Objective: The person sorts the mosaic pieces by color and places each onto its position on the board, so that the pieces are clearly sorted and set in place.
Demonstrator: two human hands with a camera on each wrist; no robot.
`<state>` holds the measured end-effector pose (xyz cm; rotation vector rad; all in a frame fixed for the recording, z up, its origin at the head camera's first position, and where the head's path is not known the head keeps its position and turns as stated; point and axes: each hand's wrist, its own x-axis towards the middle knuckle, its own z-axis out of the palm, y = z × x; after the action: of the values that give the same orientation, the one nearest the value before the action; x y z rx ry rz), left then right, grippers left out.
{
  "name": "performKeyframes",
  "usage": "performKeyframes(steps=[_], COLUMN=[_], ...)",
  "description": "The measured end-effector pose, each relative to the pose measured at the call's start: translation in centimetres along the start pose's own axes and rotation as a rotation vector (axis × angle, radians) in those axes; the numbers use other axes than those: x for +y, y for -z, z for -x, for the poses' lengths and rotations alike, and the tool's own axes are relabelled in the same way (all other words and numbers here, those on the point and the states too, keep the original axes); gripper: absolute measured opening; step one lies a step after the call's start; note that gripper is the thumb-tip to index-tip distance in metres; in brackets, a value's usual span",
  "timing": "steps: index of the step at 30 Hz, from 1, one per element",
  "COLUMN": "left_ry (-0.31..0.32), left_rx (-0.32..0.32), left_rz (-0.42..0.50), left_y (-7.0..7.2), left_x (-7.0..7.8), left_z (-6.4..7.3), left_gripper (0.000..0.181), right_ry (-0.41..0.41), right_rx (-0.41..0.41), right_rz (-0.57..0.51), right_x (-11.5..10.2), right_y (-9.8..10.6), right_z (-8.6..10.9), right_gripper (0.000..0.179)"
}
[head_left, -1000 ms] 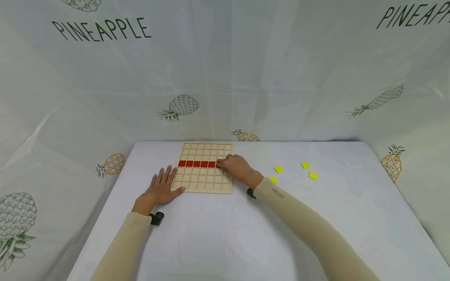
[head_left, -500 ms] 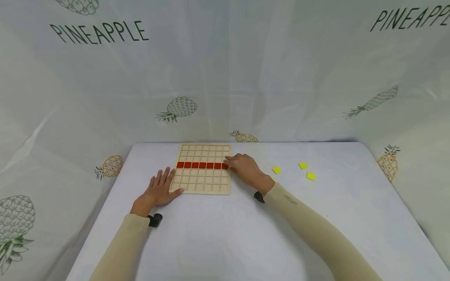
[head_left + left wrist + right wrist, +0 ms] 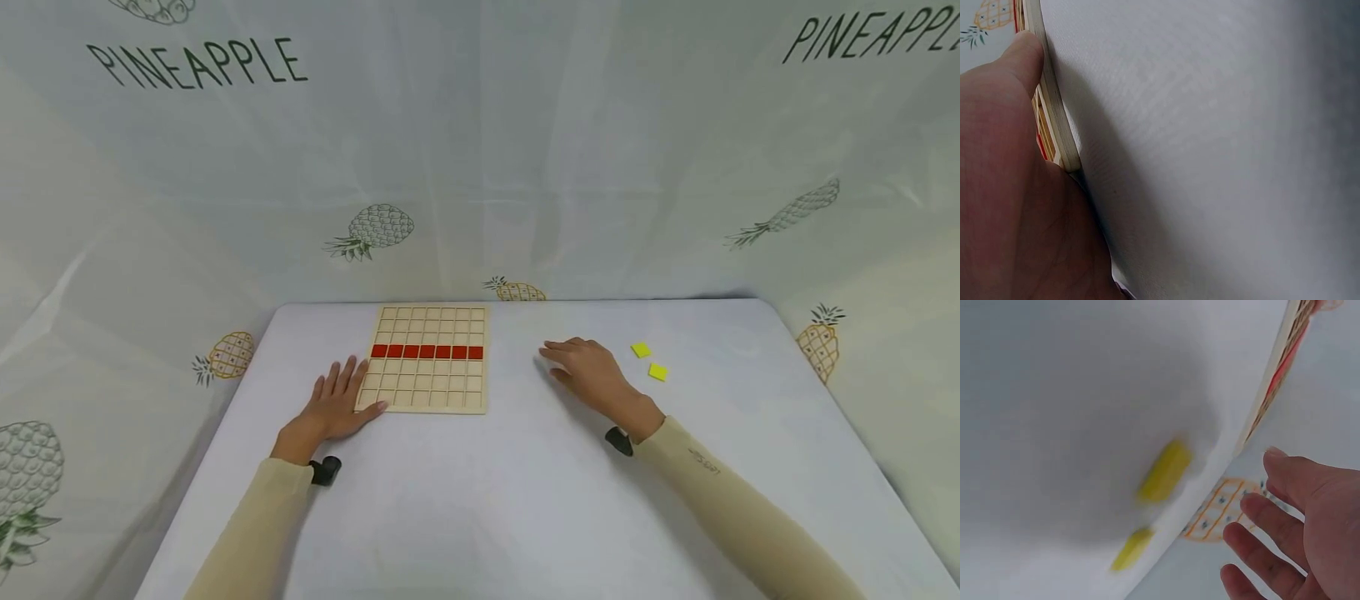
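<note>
A wooden grid board (image 3: 423,387) lies flat near the back of the table, with a row of several red square tiles (image 3: 427,352) across its middle. My left hand (image 3: 332,410) rests spread at the board's front left corner. Its thumb lies over the front edge, and the left wrist view shows the thumb (image 3: 1019,59) against the board's edge (image 3: 1054,106). To the right of the board, my right hand (image 3: 596,377) hovers over the table, fingers relaxed and holding nothing. Yellow square tiles (image 3: 1166,472) lie below it in the right wrist view.
Two yellow tiles, one farther back (image 3: 641,350) and one nearer (image 3: 657,372), lie right of my right hand. The hand and forearm cover the place of the other yellow tiles. A white pineapple-printed sheet (image 3: 450,167) hangs behind the white table (image 3: 450,517).
My right hand has lifted off the right end of the red row and moved right, over the yellow tiles. The red row now shows unobstructed. My left hand stays at the board's corner.
</note>
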<state>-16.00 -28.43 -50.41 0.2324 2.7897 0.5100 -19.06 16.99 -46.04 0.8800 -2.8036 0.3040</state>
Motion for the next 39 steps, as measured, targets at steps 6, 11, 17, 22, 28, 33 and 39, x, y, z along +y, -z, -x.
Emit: performKeyframes(steps=[6, 11, 17, 22, 28, 33, 39], left_ry=[0.002, 0.006, 0.004, -0.002, -0.001, 0.007, 0.01], left_rx=[0.0, -0.005, 0.002, 0.004, 0.003, -0.007, 0.003], left_rz=[-0.012, -0.007, -0.011, -0.021, -0.01, -0.015, -0.012], left_y=[-0.2, 0.0, -0.5, -0.7, -0.6, -0.4, -0.5], left_x=[0.0, 0.0, -0.7, -1.0, -0.8, -0.4, -0.6], left_z=[-0.2, -0.1, -0.4, -0.7, -0.7, -0.5, -0.6], left_gripper=[0.104, 0.104, 0.106, 0.111, 0.105, 0.103, 0.103], right_ry=[-0.031, -0.028, -0.01, 0.048, 0.122, 0.155, 0.161], right_rx=[0.009, 0.009, -0.003, 0.004, -0.012, -0.015, -0.034], right_rz=[-0.002, 0.012, 0.007, -0.026, -0.033, -0.029, -0.026], right_x=[2.3, 3.4, 3.9, 3.9, 3.7, 3.7, 3.3], right_y=[0.6, 0.7, 0.5, 0.1, -0.5, -0.7, -0.6], right_z=[3.6, 5.6, 6.7, 6.4, 5.6, 5.2, 4.5], right_gripper=[0.047, 0.046, 0.048, 0.048, 0.043, 0.042, 0.039])
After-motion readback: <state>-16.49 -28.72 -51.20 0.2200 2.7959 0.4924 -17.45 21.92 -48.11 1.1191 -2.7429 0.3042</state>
